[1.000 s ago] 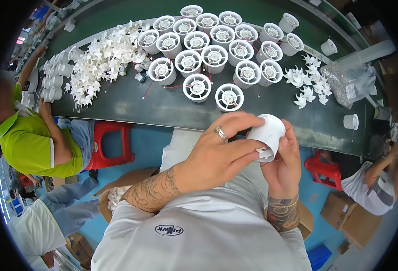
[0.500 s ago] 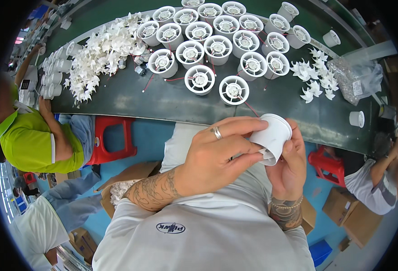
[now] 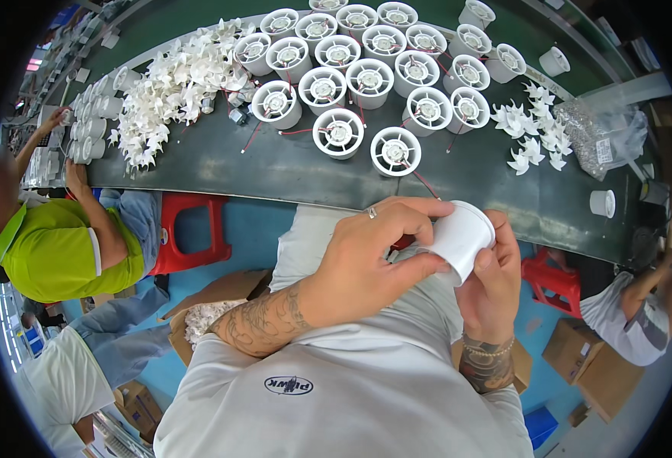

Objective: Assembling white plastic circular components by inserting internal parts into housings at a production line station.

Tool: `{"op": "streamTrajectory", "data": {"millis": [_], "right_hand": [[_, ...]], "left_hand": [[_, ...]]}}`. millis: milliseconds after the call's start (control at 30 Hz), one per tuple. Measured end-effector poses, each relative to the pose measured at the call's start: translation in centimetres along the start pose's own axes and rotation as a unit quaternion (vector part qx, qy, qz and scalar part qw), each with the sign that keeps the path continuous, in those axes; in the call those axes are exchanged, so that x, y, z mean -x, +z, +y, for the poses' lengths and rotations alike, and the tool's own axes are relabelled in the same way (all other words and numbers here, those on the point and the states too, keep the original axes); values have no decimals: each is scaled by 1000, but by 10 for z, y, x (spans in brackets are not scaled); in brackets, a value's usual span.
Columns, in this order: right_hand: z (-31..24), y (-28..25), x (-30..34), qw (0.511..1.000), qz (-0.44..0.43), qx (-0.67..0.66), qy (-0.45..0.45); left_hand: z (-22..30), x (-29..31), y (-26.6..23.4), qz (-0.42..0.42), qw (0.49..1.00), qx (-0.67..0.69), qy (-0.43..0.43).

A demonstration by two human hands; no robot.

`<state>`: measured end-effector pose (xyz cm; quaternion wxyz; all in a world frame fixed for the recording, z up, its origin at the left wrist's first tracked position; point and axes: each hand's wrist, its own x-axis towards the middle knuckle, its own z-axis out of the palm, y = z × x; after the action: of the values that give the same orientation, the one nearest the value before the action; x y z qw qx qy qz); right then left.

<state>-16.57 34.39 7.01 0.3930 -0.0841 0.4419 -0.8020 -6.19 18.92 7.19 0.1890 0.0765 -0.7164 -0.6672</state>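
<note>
Both hands hold one white cup-shaped fan housing in front of my chest, just off the table's near edge. It is tilted, its wider rim up and to the right. My left hand, with a ring on one finger, pinches it between fingertips at the rim and thumb at the lower end. My right hand closes round its right side, thumb on the wall. What is inside the housing is hidden. Nearest on the table stands a similar housing with a spoked ring and a motor at its centre; a red wire trails from it.
Several matching housings crowd the green table. White fan impellers lie in a large heap at left and a small group at right, beside a clear plastic bag. A co-worker in green sits at left near a red stool.
The housing has turned in my hands, so the opening and inner part that showed at its lower end are out of sight. My left fingers have shifted their hold.
</note>
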Motion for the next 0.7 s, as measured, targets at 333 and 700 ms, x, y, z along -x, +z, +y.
{"op": "streamTrajectory", "data": {"millis": [333,700], "right_hand": [[5,-19,-1,995,36,-52,74],[-35,-129,-22,684,245,643,-242]], "left_hand": [[0,-14,-3,-71,987,-143,-28],[-25,19,-26,106,961,-228,118]]}}
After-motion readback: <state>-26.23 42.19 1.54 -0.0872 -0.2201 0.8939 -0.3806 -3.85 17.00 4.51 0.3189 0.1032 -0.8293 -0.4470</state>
